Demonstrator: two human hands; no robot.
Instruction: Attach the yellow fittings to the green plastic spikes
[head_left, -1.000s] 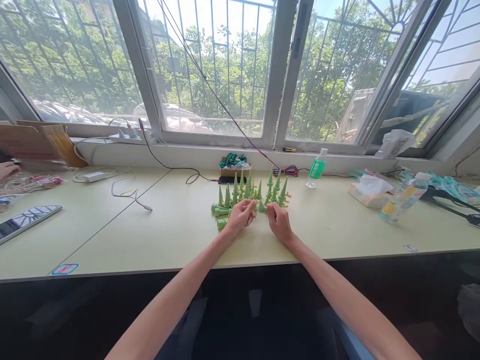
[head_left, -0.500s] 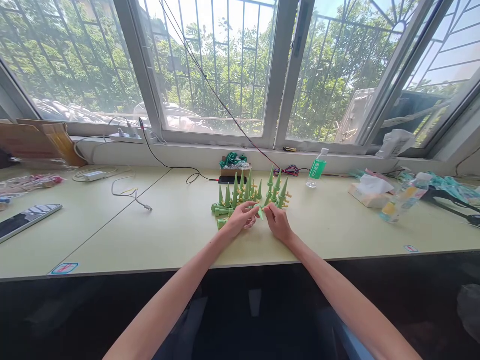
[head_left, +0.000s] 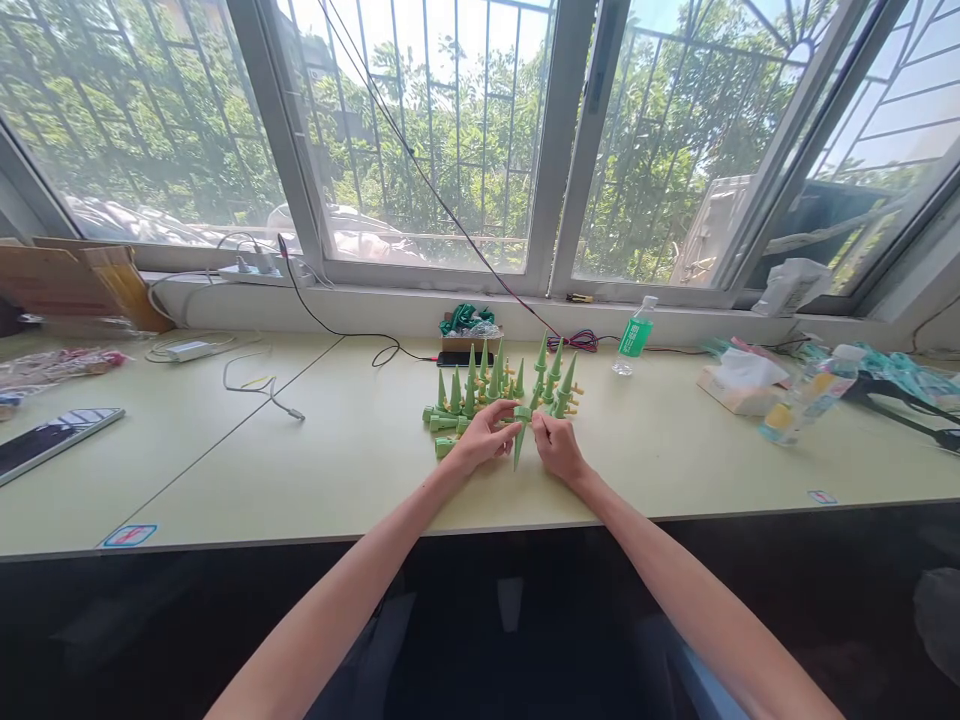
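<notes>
A green plastic cone spike (head_left: 519,440) hangs tip-down between my two hands over the pale table (head_left: 337,470). My left hand (head_left: 484,438) pinches its wide top end from the left. My right hand (head_left: 556,445) has curled fingers closed on the same top end from the right. Just behind my hands stands a cluster of several upright green cone spikes (head_left: 510,380) with small yellow parts. A few more green spikes (head_left: 442,425) lie on their sides left of my left hand.
A green-labelled bottle (head_left: 634,336) stands behind right. Tissues (head_left: 739,380), another bottle (head_left: 806,398) and teal items lie far right. A dark phone (head_left: 463,359) and cables sit behind the cluster. A tablet (head_left: 45,443) and a cardboard box (head_left: 75,280) are far left.
The spike held between my hands has turned from lying flat to pointing tip-down toward the table. Both hands stayed in place.
</notes>
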